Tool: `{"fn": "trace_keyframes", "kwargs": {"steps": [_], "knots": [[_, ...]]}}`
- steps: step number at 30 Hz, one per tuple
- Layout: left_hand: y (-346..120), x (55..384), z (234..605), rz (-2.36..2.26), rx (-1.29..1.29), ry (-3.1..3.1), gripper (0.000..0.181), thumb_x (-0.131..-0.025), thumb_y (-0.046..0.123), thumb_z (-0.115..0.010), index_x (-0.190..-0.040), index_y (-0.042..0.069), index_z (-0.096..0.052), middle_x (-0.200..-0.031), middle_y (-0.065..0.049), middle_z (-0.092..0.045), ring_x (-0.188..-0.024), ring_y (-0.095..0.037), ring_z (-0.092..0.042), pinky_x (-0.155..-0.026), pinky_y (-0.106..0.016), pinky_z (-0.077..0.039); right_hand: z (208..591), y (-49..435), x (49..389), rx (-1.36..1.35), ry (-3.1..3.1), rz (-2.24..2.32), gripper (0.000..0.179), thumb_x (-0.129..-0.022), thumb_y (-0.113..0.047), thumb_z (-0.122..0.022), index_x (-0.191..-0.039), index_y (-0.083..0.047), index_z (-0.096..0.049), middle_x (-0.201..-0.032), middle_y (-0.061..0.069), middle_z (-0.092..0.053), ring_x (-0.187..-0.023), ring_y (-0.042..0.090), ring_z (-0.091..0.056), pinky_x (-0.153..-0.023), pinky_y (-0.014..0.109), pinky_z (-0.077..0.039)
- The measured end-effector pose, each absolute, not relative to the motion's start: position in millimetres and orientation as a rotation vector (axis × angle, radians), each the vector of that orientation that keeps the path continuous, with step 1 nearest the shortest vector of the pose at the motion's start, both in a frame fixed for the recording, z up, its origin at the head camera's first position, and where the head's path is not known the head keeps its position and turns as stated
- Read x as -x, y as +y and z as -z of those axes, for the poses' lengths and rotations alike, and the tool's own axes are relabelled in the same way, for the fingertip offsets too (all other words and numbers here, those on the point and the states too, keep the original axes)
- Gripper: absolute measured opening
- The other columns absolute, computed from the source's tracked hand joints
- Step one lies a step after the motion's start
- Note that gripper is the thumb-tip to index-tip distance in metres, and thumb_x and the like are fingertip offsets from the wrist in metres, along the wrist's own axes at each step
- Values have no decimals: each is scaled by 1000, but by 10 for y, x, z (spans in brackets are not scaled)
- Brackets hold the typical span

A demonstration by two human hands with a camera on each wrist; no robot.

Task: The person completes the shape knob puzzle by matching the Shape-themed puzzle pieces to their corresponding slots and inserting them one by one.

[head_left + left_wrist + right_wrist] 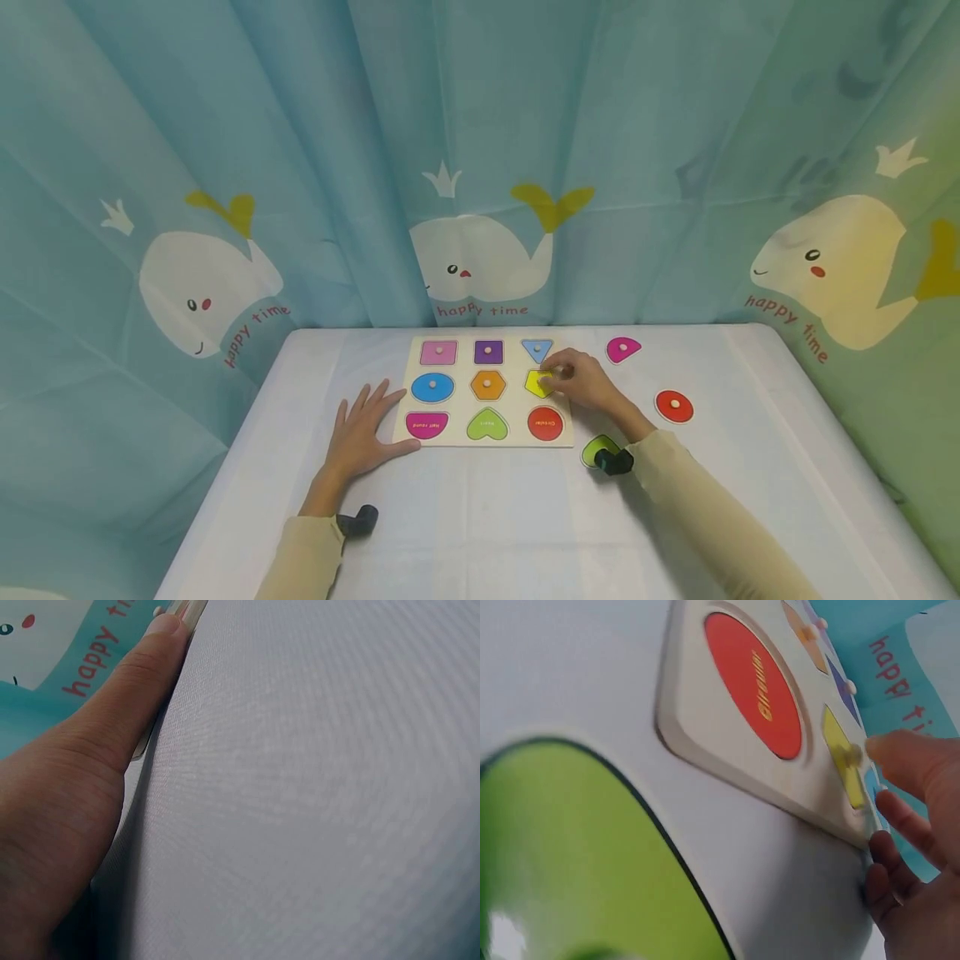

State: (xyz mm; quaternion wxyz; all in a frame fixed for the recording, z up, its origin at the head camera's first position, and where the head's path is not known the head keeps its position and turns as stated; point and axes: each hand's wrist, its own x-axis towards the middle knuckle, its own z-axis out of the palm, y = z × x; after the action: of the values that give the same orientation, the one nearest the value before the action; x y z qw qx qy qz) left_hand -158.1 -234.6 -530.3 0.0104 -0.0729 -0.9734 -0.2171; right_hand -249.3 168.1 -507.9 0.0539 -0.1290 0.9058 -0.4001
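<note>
A cream wooden shape-puzzle board (461, 404) lies on the table. My left hand (358, 442) rests at its left side, fingers spread, with thumb and fingertips right at the board's edge. Over the board's right side is my right hand (588, 385). Its thumb and index fingertips are parted beside the knob of the yellow pentagon piece (835, 739), which sits in its slot. The blue triangle piece (531, 345) lies just beyond these fingers. Knobbed pink, purple, blue oval and orange hexagon pieces fill other slots. The near row shows printed half-round, heart and circular recesses (545, 430) without knobs.
Right of the board lie a magenta half-round piece (618, 350), a red circle piece (666, 407) and a green heart piece (595, 447), partly covered by the black right wrist camera (617, 462). A whale-patterned curtain (480, 100) hangs behind the white-covered table (480, 533).
</note>
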Motion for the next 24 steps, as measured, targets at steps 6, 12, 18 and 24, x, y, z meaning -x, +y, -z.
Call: {"fn": "trace_keyframes", "kwargs": {"steps": [6, 12, 18, 24], "knots": [[-2337, 1566, 5301, 685, 228, -3028, 94, -74, 60, -83, -153, 20, -50, -166, -15, -32, -154, -44, -18, -118, -74, -5, 5037, 1865, 2522, 373, 2836, 1288, 34, -93, -21, -78, -124, -9, -72, -121, 12, -71, -100, 30, -64, -83, 38, -54], [-2337, 1562, 5289, 686, 232, -3021, 93, -74, 59, -83, -153, 19, -50, -165, -16, -33, -154, -45, -18, -118, -74, -5, 5021, 2083, 2550, 264, 2929, 1341, 41, -95, -23, -75, -131, -6, -66, -118, 17, -69, -100, 34, -61, -83, 42, -53], [-2341, 1564, 5289, 677, 230, -3026, 93, -75, 60, -82, -153, 20, -50, -166, -15, -32, -154, -44, -17, -118, -74, -4, 5076, 2274, 2586, 107, 3040, 1407, 41, -96, -20, -74, -130, 0, -64, -116, 23, -66, -100, 36, -61, -91, 48, -54], [-2342, 1567, 5302, 683, 233, -3025, 94, -75, 59, -82, -153, 20, -50, -166, -15, -32, -154, -45, -17, -118, -74, -4, 5135, 2417, 2602, -119, 3103, 1449, 36, -95, -17, -75, -122, 5, -67, -108, 24, -63, -98, 37, -60, -86, 44, -51]]}}
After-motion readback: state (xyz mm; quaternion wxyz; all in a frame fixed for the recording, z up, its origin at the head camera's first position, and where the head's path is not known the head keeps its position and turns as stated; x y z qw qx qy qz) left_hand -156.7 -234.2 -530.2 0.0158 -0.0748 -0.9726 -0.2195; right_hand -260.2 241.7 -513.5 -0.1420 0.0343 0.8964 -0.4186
